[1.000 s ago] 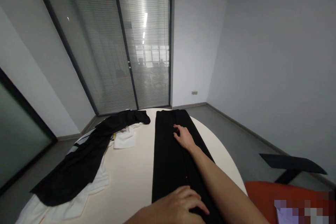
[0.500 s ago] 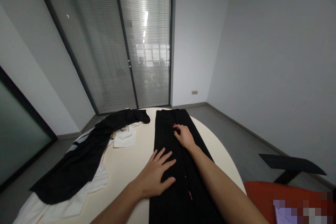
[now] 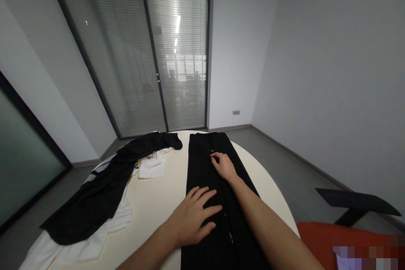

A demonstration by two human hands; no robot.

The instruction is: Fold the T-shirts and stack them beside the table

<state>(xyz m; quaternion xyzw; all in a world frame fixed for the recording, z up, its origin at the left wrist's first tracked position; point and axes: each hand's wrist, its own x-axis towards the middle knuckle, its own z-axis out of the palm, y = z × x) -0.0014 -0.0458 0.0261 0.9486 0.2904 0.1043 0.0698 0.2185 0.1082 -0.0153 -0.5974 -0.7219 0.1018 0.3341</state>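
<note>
So you've got the long black garment (image 3: pixel 202 164) lying lengthwise on the round table (image 3: pixel 155 202), its top end up at the far edge and a strip of bare tabletop between it and the right edge. Your left hand (image 3: pixel 196 217) is palm down on its left side, fingers fanned out, nothing gripped. Your right hand (image 3: pixel 224 166) is farther up, by the center line with the little pink marks, fingers curled; can't honestly tell from here whether you're pinching any fabric. Over along the left edge there's a black piece of clothing (image 3: pixel 95 202) draped on white clothing (image 3: pixel 152 166). Red chair (image 3: pixel 316 236) sits just off the right edge.
</note>
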